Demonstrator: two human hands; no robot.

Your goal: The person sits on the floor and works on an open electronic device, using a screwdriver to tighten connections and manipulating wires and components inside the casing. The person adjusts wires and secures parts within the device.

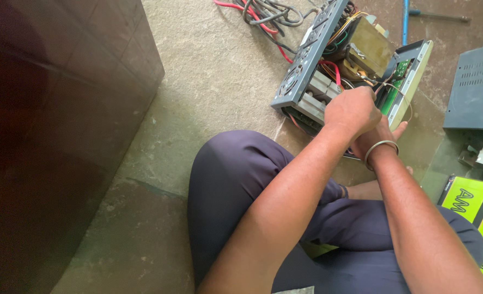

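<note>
Both hands meet at the opened grey electronics unit (pixel 328 60). The left hand (pixel 352 111) is fisted over thin wires (pixel 386 84); the right hand (pixel 380 136) sits under it, its grip hidden. Beyond lie 2 tangled cables (pixel 263 13).

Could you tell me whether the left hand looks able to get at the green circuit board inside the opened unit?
Probably yes: the left hand is already beside the green circuit board, with only loose wires between them.

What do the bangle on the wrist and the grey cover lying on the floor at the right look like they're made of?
Bangle: apparently polished metal, silvery with a bright glint. Grey cover: likely painted sheet metal, matte blue-grey with punched vent slots, though plastic can't be excluded.
</note>
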